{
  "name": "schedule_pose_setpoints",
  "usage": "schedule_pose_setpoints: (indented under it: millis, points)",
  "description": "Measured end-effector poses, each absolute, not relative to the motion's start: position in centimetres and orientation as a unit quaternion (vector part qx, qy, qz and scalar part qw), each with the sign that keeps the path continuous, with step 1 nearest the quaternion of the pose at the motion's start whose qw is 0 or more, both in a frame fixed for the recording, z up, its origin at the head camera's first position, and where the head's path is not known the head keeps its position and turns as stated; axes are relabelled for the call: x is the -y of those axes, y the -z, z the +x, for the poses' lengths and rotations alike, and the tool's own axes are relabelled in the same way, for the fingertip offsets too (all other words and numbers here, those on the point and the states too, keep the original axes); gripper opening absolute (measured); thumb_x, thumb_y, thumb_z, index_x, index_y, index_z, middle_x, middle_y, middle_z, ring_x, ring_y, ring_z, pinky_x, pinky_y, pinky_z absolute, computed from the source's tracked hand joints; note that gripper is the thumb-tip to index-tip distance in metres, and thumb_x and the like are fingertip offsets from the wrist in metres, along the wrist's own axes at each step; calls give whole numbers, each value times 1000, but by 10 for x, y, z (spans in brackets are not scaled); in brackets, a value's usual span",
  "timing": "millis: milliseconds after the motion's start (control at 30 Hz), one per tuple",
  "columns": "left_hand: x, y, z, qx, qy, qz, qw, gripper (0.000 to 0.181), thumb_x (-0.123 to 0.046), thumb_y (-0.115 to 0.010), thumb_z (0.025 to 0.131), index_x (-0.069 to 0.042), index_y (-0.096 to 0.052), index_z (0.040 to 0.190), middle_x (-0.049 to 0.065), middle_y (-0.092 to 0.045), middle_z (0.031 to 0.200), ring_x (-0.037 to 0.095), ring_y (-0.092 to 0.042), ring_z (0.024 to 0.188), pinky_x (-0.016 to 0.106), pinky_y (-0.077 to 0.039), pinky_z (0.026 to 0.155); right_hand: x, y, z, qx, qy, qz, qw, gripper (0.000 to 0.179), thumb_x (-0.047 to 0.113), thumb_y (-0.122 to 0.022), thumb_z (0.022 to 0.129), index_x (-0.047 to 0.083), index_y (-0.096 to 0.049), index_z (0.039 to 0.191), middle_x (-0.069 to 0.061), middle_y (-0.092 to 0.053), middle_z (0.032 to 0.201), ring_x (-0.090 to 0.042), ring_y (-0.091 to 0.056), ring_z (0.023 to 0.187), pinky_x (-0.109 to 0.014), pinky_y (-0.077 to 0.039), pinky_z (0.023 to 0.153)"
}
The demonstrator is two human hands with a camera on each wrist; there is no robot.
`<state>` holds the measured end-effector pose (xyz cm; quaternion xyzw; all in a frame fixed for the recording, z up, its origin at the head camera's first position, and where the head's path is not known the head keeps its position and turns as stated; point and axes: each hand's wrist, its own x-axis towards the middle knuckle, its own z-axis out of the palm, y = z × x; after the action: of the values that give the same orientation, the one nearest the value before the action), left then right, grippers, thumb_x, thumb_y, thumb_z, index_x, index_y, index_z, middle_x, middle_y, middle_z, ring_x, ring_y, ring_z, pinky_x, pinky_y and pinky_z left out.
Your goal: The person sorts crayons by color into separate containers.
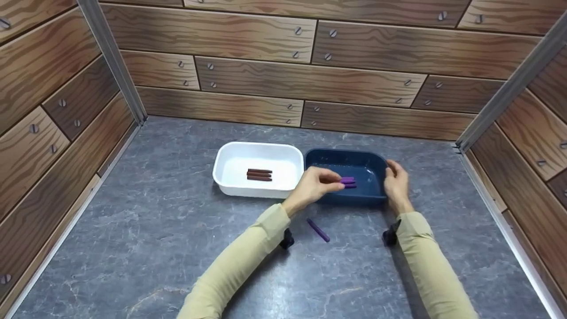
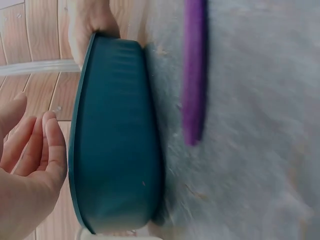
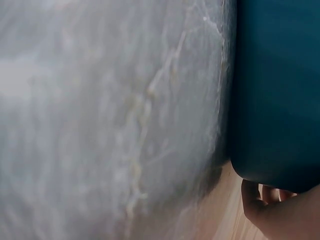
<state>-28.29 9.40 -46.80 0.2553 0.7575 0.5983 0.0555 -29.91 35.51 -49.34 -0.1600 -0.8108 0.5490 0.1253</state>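
Observation:
My left hand [image 1: 312, 186] hangs over the left part of the dark blue tub [image 1: 350, 201], thumb and fingertips apart. Just beyond the fingertips in the head view are several short purple crayon-like sticks [image 1: 349, 182] in the tub. Nothing shows between the fingers of the left hand [image 2: 37, 160] in the left wrist view. At the tub's right end my right hand [image 1: 397, 184] grips the rim; the right wrist view has its curled fingers [image 3: 254, 200] against the end wall. One loose purple stick [image 1: 318, 230] lies on the grey surface in front of the tub.
A white tub [image 1: 261, 192] stands against the blue tub's left side, with 3 brown sticks [image 1: 259, 175] lying side by side on its bottom. Wood-patterned walls [image 1: 248, 73] enclose the grey tabletop [image 1: 168, 208] at the back and both sides.

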Motion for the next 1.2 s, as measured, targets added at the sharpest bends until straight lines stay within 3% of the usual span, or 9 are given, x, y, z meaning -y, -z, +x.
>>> schedule_pose_setpoints:
  millis: [300, 633, 800, 1200]
  points:
    - [-66, 480, -273, -757, -581, 293, 62, 23, -20, -79, 84, -5, -77, 101, 7, -76, 98, 7, -66, 85, 21, -54, 78, -354, 493, -300, 811, -548, -162, 123, 44, 8, -30, 106, 2, -37, 149, -19, -39, 153, -30, -36, 141, -40, -33, 116]
    - [-46, 494, -262, -779, -536, 285, 154, 28, -17, -78, 84, 0, -74, 106, 6, -76, 99, 2, -64, 79, 19, -53, 73, -356, 495, -300, 817, -539, -163, 125, 45, 10, -30, 107, 3, -36, 150, -19, -39, 153, -30, -38, 140, -40, -34, 115]
    - [-39, 496, -262, -799, -498, 280, 188, 31, -10, -81, 80, 2, -74, 107, 11, -76, 100, 5, -64, 79, 18, -54, 70, -355, 495, -301, 815, -540, -167, 130, 44, 8, -30, 106, 2, -37, 149, -20, -41, 151, -30, -39, 139, -40, -34, 115]
    - [-35, 502, -270, -817, -424, 327, 214, 34, -5, -82, 77, 2, -72, 108, 15, -75, 100, 7, -63, 79, 15, -52, 71, -354, 494, -300, 819, -535, -167, 124, 45, 9, -29, 106, 4, -35, 151, -19, -39, 153, -31, -37, 141, -41, -34, 115]
